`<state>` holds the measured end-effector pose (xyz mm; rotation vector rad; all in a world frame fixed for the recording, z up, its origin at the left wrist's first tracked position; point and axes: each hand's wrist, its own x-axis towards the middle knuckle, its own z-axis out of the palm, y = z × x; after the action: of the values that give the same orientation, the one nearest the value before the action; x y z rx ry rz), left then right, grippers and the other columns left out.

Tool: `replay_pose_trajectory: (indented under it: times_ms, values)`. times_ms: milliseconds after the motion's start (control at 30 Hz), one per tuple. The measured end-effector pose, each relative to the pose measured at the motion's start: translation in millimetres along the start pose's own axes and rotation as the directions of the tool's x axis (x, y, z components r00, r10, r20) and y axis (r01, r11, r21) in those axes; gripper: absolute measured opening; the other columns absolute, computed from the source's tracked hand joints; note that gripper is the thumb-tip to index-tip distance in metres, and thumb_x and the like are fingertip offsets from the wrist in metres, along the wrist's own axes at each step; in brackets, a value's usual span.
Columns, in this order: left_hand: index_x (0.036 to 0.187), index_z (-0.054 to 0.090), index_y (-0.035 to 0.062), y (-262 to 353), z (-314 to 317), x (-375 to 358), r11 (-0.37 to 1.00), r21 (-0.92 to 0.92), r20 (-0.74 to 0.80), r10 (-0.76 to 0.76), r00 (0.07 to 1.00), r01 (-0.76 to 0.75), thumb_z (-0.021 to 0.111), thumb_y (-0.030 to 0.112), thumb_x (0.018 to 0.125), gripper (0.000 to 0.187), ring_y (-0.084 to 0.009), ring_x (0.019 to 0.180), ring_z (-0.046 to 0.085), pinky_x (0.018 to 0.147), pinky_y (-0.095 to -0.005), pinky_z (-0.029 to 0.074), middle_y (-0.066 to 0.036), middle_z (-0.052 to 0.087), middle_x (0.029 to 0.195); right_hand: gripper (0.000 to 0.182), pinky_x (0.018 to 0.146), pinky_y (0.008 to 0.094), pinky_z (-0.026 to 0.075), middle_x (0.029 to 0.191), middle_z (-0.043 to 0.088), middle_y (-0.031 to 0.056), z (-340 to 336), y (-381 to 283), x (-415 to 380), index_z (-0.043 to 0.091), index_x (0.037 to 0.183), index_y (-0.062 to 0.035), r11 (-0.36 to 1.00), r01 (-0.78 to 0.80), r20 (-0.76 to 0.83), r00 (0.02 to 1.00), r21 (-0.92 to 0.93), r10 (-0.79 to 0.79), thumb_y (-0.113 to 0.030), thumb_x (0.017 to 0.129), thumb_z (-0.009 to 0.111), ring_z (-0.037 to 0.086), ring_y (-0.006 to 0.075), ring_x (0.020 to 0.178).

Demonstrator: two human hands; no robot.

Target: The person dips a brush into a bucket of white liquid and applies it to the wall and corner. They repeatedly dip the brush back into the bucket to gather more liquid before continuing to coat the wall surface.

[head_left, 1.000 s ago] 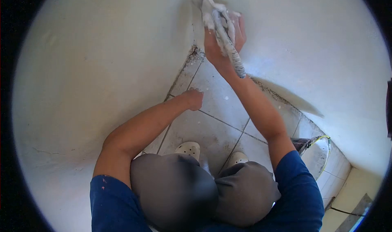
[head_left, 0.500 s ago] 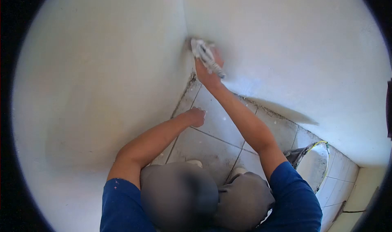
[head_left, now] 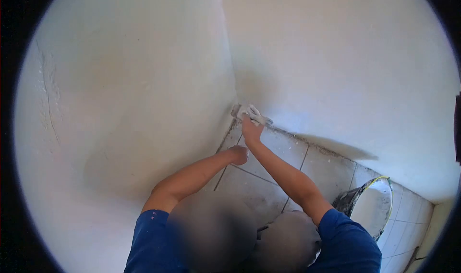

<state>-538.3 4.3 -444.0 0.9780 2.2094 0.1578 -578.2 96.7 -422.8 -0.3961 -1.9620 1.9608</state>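
My right hand point(head_left: 252, 131) is closed on a crumpled, whitish rag point(head_left: 254, 113) low in the corner where two walls meet, just above the floor. The rag touches the wall at the corner, and part of it hangs out to the right past my fingers. Nearer to me, my left hand point(head_left: 238, 155) is curled into a fist over the floor tiles, close to the left wall point(head_left: 144, 109). Whatever it may hold is hidden inside the fingers.
A dark bucket point(head_left: 346, 201) with a yellow handle point(head_left: 382, 178) stands at the right by the wall, with whitish liquid point(head_left: 372, 208) in it. Dirty grout and debris line the foot of the right wall point(head_left: 345, 71). Pale tiles point(head_left: 254, 189) cover the floor.
My right hand has moved the rag down the corner, from partway up the wall to near the floor. The left fist has shifted slightly, and the view has tilted a little.
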Motion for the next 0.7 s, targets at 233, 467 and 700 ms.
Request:
replay_pose_trajectory:
  times_ms: [233, 467, 700]
  values:
    - [0.094, 0.057, -0.0020, 17, 6, -14, 0.986, -0.087, 0.039, 0.144, 0.989, -0.140, 0.046, 0.019, 0.078, 0.028, -0.0355, 0.091, 0.057, 0.081, -0.0417, 0.044, -0.021, 0.059, 0.097, 0.020, 0.079, 0.0347, 0.046, 0.107, 0.052, 0.0126, 12, -150, 35, 0.051, 0.099, 0.0027, 0.647, -0.250, 0.006, 0.935, 0.720, 0.354, -0.006, 0.082, 0.050, 0.051, 0.0215, 0.097]
    - [0.095, 0.054, -0.0028, 29, 24, -27, 0.981, -0.146, 0.134, 0.147, 0.980, -0.127, 0.045, 0.022, 0.082, 0.029, -0.0366, 0.096, 0.054, 0.084, -0.0423, 0.041, -0.023, 0.058, 0.097, 0.025, 0.075, 0.0325, 0.048, 0.101, 0.054, 0.0094, 0, -142, 2, 0.052, 0.102, -0.0011, 0.726, -0.119, 0.062, 0.993, 0.677, 0.105, -0.007, 0.078, 0.058, 0.054, 0.0202, 0.092]
    - [0.095, 0.053, -0.0034, 18, 33, -24, 0.986, -0.103, 0.120, 0.142, 0.983, -0.130, 0.043, 0.020, 0.085, 0.027, -0.0387, 0.094, 0.053, 0.082, -0.0450, 0.040, -0.024, 0.057, 0.096, 0.051, 0.079, 0.0296, 0.046, 0.108, 0.052, 0.0128, -8, 42, 5, 0.037, 0.117, 0.0009, 0.816, -0.324, -0.270, 0.830, 0.479, 0.488, -0.009, 0.073, 0.062, 0.051, 0.0200, 0.098]
